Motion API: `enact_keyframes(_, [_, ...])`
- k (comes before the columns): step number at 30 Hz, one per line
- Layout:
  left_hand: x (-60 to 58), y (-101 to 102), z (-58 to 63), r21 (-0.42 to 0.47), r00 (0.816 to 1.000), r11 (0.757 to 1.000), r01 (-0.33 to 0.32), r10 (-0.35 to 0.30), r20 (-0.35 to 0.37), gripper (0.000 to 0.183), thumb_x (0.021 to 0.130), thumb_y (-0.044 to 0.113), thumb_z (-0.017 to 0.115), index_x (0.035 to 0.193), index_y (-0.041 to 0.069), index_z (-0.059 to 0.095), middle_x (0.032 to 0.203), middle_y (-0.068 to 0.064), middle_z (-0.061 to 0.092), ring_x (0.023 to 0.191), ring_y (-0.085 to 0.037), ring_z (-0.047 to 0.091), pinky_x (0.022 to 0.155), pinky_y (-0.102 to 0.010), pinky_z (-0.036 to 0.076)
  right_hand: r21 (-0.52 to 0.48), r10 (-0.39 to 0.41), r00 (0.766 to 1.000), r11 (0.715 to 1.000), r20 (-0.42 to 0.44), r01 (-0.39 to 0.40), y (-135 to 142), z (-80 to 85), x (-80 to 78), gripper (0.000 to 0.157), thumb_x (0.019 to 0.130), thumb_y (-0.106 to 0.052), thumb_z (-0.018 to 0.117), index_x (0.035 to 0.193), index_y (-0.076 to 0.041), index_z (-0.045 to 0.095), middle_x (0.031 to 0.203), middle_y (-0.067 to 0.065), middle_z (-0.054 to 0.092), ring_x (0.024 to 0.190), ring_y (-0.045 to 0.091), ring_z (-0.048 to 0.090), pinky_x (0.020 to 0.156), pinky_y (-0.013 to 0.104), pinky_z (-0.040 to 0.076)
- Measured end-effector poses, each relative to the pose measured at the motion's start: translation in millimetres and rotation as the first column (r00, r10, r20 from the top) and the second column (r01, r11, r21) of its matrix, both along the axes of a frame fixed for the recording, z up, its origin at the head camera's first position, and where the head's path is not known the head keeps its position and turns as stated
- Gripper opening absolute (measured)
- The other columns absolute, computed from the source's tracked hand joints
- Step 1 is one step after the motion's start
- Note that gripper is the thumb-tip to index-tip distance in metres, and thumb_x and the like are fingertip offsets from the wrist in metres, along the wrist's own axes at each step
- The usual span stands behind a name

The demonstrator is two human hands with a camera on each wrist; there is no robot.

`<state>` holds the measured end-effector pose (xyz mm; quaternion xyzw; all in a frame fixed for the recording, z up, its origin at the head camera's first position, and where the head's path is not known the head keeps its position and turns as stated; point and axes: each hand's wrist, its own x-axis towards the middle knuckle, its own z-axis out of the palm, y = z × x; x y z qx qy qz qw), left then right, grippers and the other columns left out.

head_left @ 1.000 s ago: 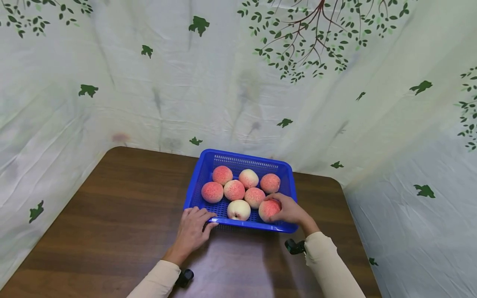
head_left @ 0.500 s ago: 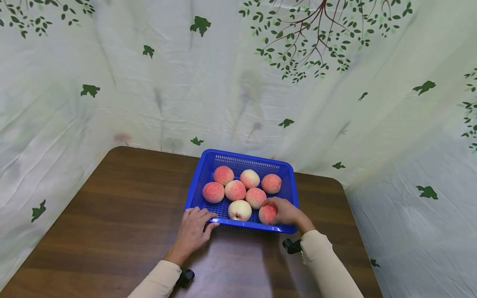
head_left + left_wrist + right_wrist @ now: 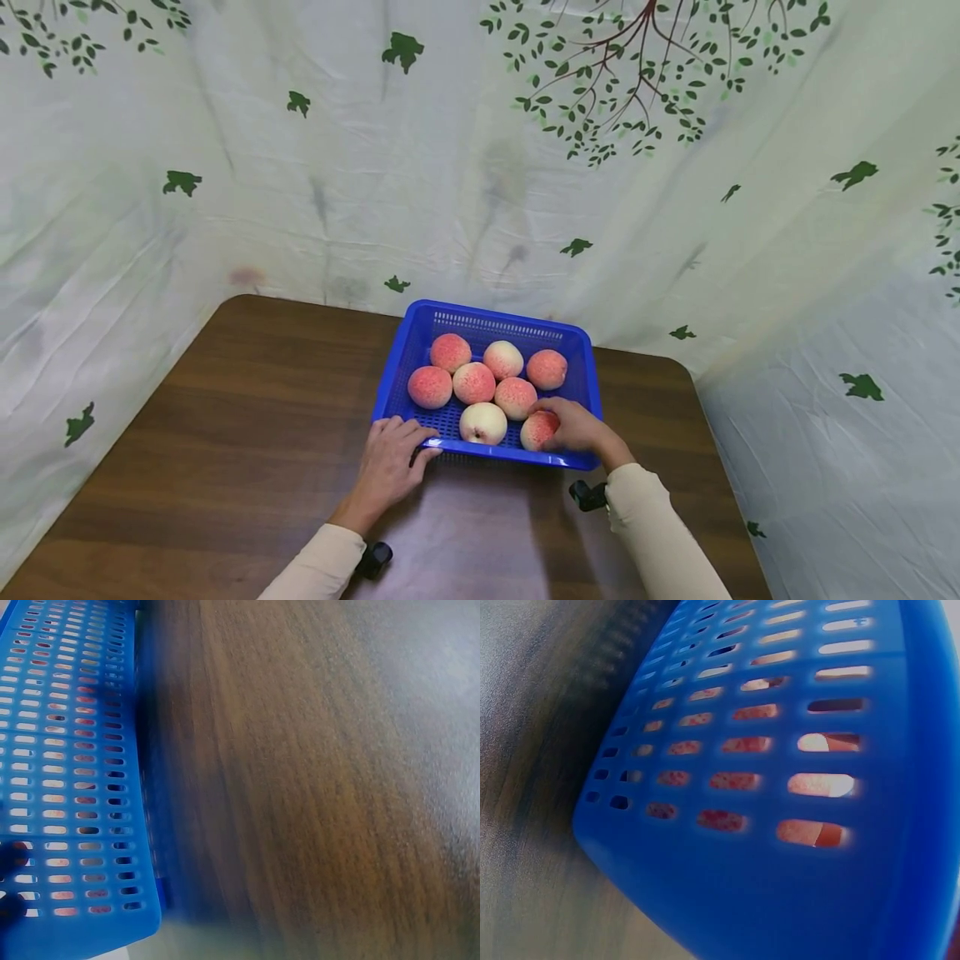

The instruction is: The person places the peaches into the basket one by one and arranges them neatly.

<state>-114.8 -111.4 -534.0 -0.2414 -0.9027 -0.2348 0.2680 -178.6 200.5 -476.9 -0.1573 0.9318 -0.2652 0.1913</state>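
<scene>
A blue plastic basket (image 3: 495,451) with slotted walls holds several peaches, mostly pink-red and speckled. One pale, cream-coloured peach (image 3: 483,423) lies near the front wall. My left hand (image 3: 390,462) holds the basket's front left rim, fingers over the top and thumb on the outer side. Inside the front right corner, my right hand (image 3: 577,427) grips a red-and-cream peach (image 3: 536,432), partly covering it. Both wrist views mostly show the basket's outer wall (image 3: 67,757). Through the slots in the right wrist view, a speckled peach (image 3: 735,780) is partly visible.
The basket stands at the back edge of a brown wooden table (image 3: 247,433). A pale cloth (image 3: 450,167) printed with leaves and branches hangs behind and at both sides. Small black wrist cameras (image 3: 587,495) sit at the cream sleeves.
My right hand has shifted slightly left and now covers more of the peach in the front right corner. The left hand and basket look the same.
</scene>
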Motion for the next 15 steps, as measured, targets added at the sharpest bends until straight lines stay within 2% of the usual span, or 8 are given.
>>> enact_keyframes(5, [1.5,-0.5,4.4,-0.004,0.999,1.000,0.009,-0.008,0.048,0.017,0.081,0.029,0.074,0.093,0.018,0.072,0.083,0.004,0.065,0.076,-0.019,0.052,0.078,-0.042,0.038,-0.064,-0.027,1.000,0.998,-0.011,0.026,1.9,1.7,0.7,0.047,0.076,-0.015,0.080,0.120,-0.011,0.063,0.118,0.007,0.063,0.106,0.026,0.055,0.097,0.051,0.042])
enact_keyframes(10, [3.6,-1.3,13.5,-0.015,0.991,0.999,0.030,-0.028,0.129,0.022,0.081,0.028,0.075,0.099,0.015,0.072,0.092,0.001,0.068,0.084,-0.021,0.056,0.083,-0.045,0.040,-0.170,-0.042,0.997,0.985,-0.060,0.032,7.3,2.7,2.9,0.042,0.082,-0.015,0.076,0.120,-0.004,0.061,0.122,0.017,0.060,0.112,0.037,0.054,0.097,0.053,0.042])
enact_keyframes(12, [4.1,-2.7,19.3,-0.004,0.981,0.999,0.050,-0.049,0.189,0.026,0.082,0.027,0.074,0.104,0.013,0.071,0.099,-0.002,0.069,0.091,-0.024,0.059,0.086,-0.047,0.039,-0.198,-0.059,0.995,0.979,-0.076,0.043,9.8,4.2,4.1,0.041,0.083,-0.015,0.075,0.120,-0.005,0.061,0.123,0.017,0.058,0.116,0.039,0.053,0.098,0.054,0.042])
enact_keyframes(15, [2.9,-7.4,30.1,0.078,0.949,0.994,0.082,-0.102,0.299,0.030,0.084,0.023,0.072,0.110,0.009,0.069,0.109,-0.007,0.068,0.103,-0.029,0.060,0.089,-0.050,0.040,-0.231,-0.087,0.990,0.971,-0.106,0.061,14.4,7.7,5.5,0.040,0.084,-0.015,0.074,0.121,-0.004,0.060,0.126,0.016,0.056,0.121,0.040,0.050,0.099,0.055,0.041])
